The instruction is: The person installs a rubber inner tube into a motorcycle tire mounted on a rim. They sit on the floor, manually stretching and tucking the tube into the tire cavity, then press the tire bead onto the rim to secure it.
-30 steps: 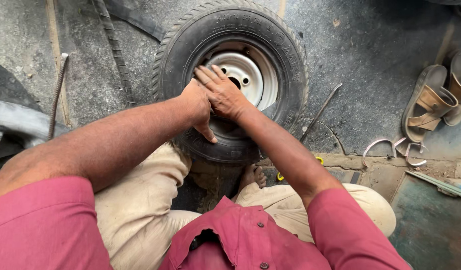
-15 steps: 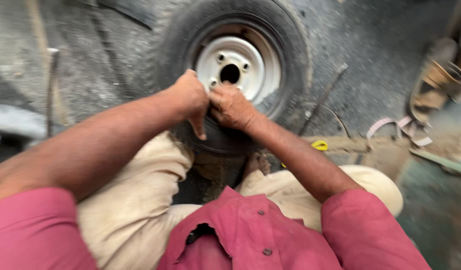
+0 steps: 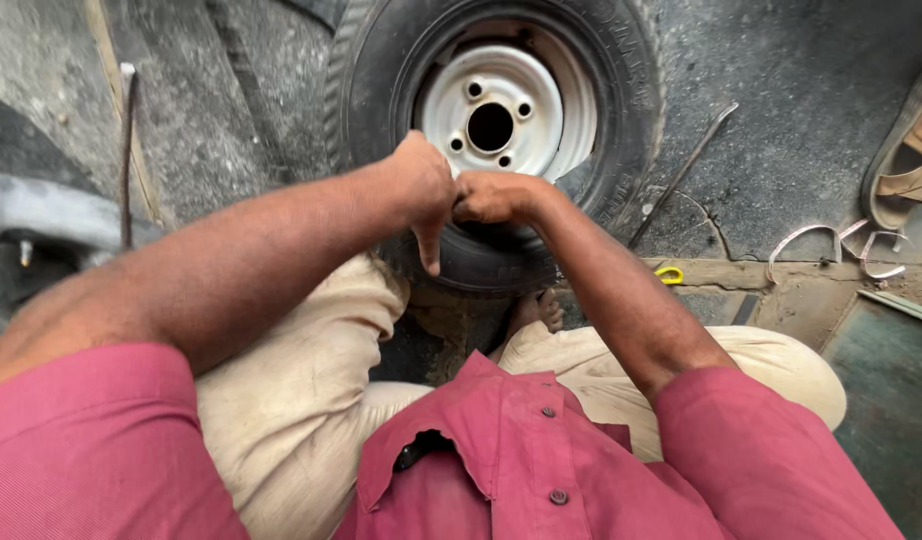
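Note:
A black tyre (image 3: pixel 621 80) on a white steel rim (image 3: pixel 493 112) lies flat on the dark floor in front of me. My left hand (image 3: pixel 421 185) and my right hand (image 3: pixel 493 197) meet at the near inner edge of the tyre, where rubber meets rim. Both hands are curled tight, knuckles touching, the left index finger pointing down over the sidewall. What the fingers pinch between them is hidden. My bare toes (image 3: pixel 541 310) show just under the tyre's near edge.
A thin metal rod (image 3: pixel 681 175) lies right of the tyre, a small yellow piece (image 3: pixel 669 273) near it. Curved metal clips (image 3: pixel 831 245) and a sandal (image 3: pixel 911 170) sit at the right. A long bar (image 3: pixel 127 150) and an inner tube (image 3: pixel 41 215) lie at the left.
Both hands slid from the rim toward me to the tyre's near inner edge and curled tighter. The view dropped closer to the wheel.

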